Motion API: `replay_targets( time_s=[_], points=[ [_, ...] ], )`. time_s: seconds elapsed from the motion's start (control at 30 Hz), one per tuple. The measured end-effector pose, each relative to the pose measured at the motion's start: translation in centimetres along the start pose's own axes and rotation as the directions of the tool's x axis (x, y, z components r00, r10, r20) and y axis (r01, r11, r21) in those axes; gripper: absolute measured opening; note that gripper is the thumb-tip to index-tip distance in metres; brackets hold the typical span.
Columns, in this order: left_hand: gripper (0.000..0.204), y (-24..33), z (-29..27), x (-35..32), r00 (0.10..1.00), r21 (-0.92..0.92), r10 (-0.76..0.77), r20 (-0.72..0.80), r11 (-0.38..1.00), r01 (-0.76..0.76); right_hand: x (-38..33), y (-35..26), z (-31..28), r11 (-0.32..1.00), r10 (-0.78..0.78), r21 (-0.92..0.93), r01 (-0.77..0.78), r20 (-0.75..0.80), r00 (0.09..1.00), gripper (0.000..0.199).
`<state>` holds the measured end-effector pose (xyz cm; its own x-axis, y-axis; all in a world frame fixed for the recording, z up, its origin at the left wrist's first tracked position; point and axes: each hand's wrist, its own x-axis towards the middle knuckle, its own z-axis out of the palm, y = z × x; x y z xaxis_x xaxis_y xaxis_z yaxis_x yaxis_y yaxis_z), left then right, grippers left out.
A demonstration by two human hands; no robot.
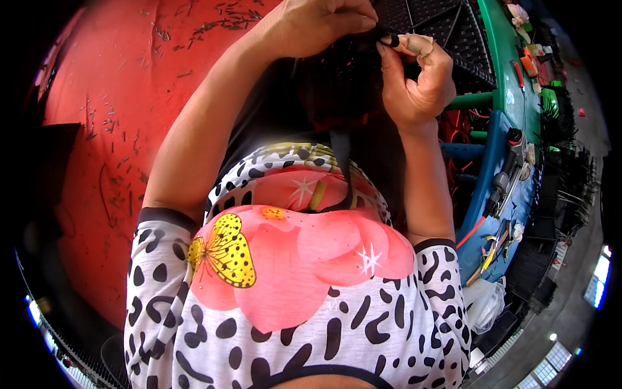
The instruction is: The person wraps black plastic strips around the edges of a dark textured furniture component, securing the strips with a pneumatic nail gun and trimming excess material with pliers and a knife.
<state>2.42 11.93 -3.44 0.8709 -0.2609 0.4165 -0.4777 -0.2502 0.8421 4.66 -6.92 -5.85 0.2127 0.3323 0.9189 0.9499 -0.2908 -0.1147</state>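
My left hand (311, 27) is at the top centre, its fingers closed in a pinch; what lies between the fingertips is hidden against the dark background. Close beside it on the right, my right hand (420, 84) pinches a thin black strip (391, 40) between thumb and forefinger. Beige tape wraps that forefinger. Behind and beyond both hands stands a dark woven panel (463, 42), with plaited strips and straight bars across it. The lower part of the work, in front of my lap, is too dark to make out.
A red floor covering (110, 214) with scattered dark scraps (116, 175) spreads on the left. On the right stand a green stool (495, 58) and a blue stool (486, 201). A power screwdriver (502, 185) and small tools lie on the blue one. Dark strip bundles (576, 194) lie beyond.
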Motion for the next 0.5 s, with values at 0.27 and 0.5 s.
replay_targets(
  time_s=[0.27, 0.5],
  points=[
    [0.01, -0.1, 0.0, 0.0, 1.0, 0.038, -0.021, -0.023, 0.999, 0.022, -0.5, 0.3, -0.9, 0.969, 0.134, 0.203, -0.144, 0.06, 0.989, 0.028],
    [0.008, 0.5, 0.0, 0.0, 0.999, 0.047, -0.034, -0.011, 0.998, 0.034, -0.8, 0.0, 0.4, 0.966, 0.19, 0.177, -0.188, 0.004, 0.982, 0.039]
  ],
)
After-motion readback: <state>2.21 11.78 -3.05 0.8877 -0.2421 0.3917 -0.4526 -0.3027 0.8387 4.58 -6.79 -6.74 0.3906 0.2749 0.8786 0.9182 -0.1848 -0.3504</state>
